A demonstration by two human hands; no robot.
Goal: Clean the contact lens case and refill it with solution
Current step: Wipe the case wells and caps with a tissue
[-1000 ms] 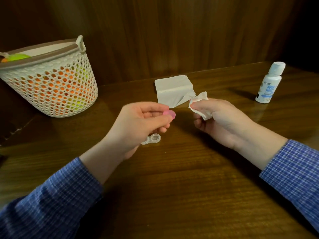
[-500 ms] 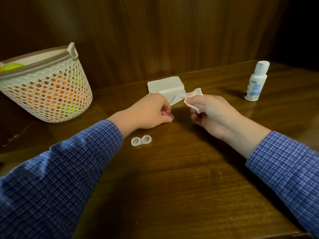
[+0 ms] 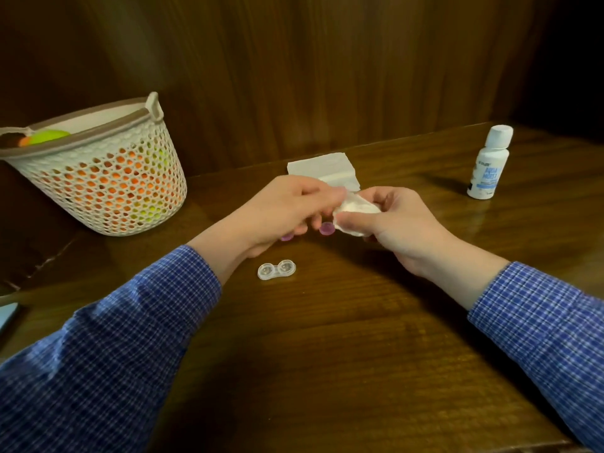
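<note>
The clear contact lens case [image 3: 276,270] lies open on the wooden table [image 3: 327,354], both wells uncovered, just in front of my left wrist. Two purple caps are near my left hand [image 3: 287,207]: one cap [image 3: 326,228] sits by the lower fingertips, the other cap [image 3: 287,237] peeks out from under the hand. My right hand [image 3: 392,220] grips a crumpled white tissue [image 3: 354,210]. The thumb and forefinger of my left hand meet the tissue's left edge and seem to pinch it. The white solution bottle [image 3: 488,163] stands capped at the far right.
A folded white tissue [image 3: 322,170] lies flat behind my hands. A white mesh basket [image 3: 108,178] holding orange and green things stands at the left. Dark wooden panelling rises behind the table. Something pale [image 3: 6,317] shows at the left edge.
My left hand brought a purple cap down to the table, then moved right to the tissue in my right hand. Two caps now show by it. The view shifted.
</note>
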